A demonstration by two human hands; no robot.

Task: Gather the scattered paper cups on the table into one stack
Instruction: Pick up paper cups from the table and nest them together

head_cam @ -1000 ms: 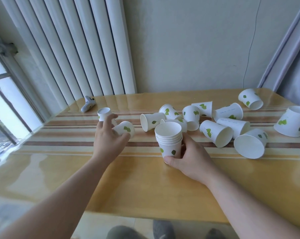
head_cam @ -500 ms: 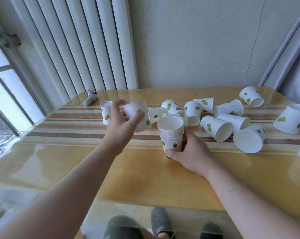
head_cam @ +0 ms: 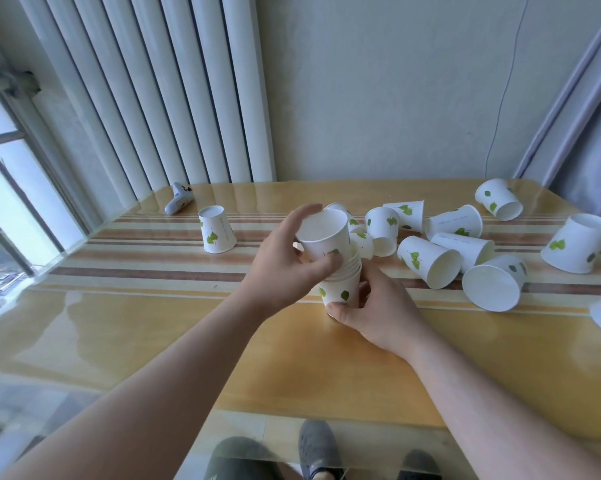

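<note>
My left hand (head_cam: 285, 261) grips a white paper cup with green leaves (head_cam: 323, 237), mouth up, its base partly sunk into the top of the stack of cups (head_cam: 342, 289). My right hand (head_cam: 371, 313) wraps the stack's base and holds it upright on the yellow table (head_cam: 153, 323). Several loose cups lie on their sides to the right, among them one (head_cam: 429, 261) and a large-mouthed one (head_cam: 493, 287). One cup (head_cam: 217, 229) stands upside down to the left.
A small white toy-like object (head_cam: 178, 202) lies at the table's back left corner. An upside-down cup (head_cam: 576, 242) sits near the right edge, another (head_cam: 498, 199) at the back right. A window is on the left, a radiator behind. Shoes show below the table's near edge.
My left hand has carried the picked-up cup rightward from the left side of the table and set it into the top of the stack. My right hand stayed on the stack.
</note>
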